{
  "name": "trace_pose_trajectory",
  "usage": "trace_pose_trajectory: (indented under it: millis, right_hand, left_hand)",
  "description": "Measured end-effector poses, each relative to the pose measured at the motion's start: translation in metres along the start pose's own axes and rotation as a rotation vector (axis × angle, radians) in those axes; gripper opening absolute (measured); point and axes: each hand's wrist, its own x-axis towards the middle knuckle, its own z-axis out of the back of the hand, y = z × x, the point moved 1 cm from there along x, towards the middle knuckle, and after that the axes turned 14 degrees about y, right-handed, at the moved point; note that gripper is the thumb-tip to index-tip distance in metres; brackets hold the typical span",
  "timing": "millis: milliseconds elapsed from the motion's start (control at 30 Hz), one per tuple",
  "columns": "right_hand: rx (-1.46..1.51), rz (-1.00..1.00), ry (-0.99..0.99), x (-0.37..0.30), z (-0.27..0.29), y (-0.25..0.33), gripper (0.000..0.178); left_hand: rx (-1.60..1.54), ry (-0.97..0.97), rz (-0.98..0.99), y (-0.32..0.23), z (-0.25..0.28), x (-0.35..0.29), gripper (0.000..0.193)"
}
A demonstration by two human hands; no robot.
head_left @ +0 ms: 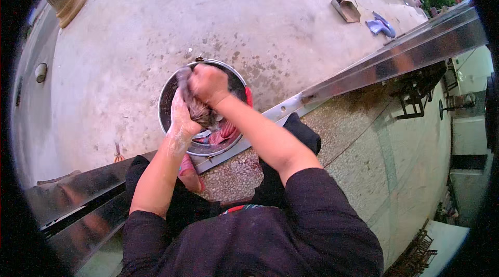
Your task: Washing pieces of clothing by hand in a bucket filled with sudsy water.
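A round metal basin (164, 97) stands in front of me, holding wet laundry. Over it, my right hand (209, 84) is closed in a fist on a greyish-brown wet cloth (200, 110), a little blurred by motion. Beside it, my left hand (183, 114) grips the same cloth lower down, with white suds on the wrist. Part of the left fingers is hidden by the cloth. Underneath, a red-and-white striped cloth (223, 132) lies in the basin, and a red piece (248, 96) hangs over its right rim.
A metal door frame (390, 61) runs along the right, with a sill under the basin's near side. On the concrete lie a dustpan (347, 10), purple-blue boots (381, 26), a small cup-like container (41, 72) and an orange-handled tool (119, 156). A pink slipper (190, 174) shows near the basin.
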Motion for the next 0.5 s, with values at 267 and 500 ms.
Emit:
trace_pose_trajectory:
  millis: [267, 500]
  right_hand:
    - [0.433, 0.153, 1.168, -0.006, 0.073, 0.024, 0.021]
    - [1.897, -0.018, 0.429, 0.026, 0.045, -0.013, 0.012]
  left_hand:
    - [0.207, 0.037, -0.280, -0.107, 0.033, -0.001, 0.019]
    - [0.144, 0.057, -0.201, -0.043, 0.041, 0.012, 0.026]
